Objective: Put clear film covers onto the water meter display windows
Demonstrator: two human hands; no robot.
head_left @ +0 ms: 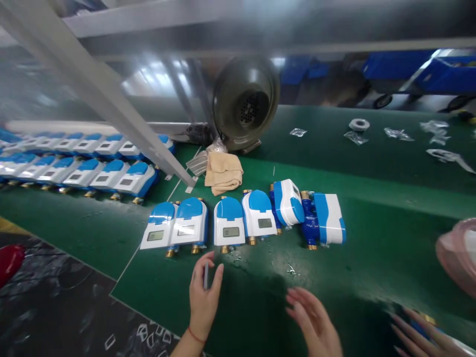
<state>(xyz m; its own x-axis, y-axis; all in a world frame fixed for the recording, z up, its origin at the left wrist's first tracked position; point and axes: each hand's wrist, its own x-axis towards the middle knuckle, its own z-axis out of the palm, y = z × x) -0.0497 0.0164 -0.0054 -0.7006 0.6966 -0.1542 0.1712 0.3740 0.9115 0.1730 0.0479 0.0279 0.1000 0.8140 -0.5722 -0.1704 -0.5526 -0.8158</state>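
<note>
My left hand [204, 290] is closed round a small, flat grey piece that shows between thumb and fingers, just below the front row of meters. My right hand [312, 317] is held over the green table with fingers apart and nothing in it. Four blue-and-white meters with small displays lie in the row: one at the left end [158, 228], one beside it [189, 223], one above my left hand [229, 223] and another [259, 215]. Two more meters, one [289, 203] and a rightmost one [330, 218], lie on their sides.
Several meters [126, 178] stand in two rows at the left. A folded cloth [223, 171] and a round blower [247, 104] are behind. A white post [111, 99] slants down. A tape roll [359, 124] lies at the back right. Another person's hand [424, 332] is at the lower right.
</note>
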